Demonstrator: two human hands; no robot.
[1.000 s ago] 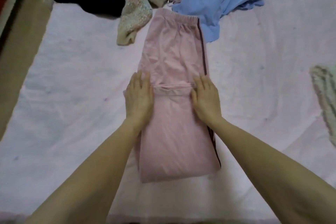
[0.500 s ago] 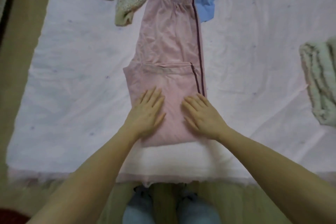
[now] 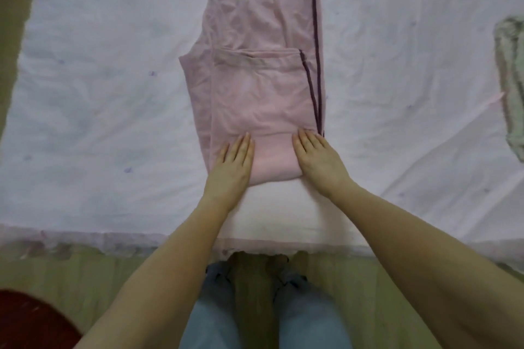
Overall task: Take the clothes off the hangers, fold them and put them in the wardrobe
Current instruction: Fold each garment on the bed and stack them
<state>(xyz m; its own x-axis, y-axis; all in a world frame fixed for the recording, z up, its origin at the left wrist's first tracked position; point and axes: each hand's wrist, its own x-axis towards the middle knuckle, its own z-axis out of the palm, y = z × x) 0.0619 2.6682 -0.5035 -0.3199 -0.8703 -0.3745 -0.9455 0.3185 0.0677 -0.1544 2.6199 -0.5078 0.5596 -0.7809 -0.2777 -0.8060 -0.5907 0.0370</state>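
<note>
Pink trousers (image 3: 263, 88) lie on the bed (image 3: 99, 122), legs doubled up; we press the near fold with left hand (image 3: 231, 166) and right hand (image 3: 319, 160) flat, each grip open. Next, we judge, comes another fold toward the waistband.

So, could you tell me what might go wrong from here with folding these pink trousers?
1. Both hands, left hand and right hand, press flat on the near fold of the trousers; letting go may let it spring open.
2. The folded layers sit offset at the left edge, so the next fold could come out uneven.
</note>
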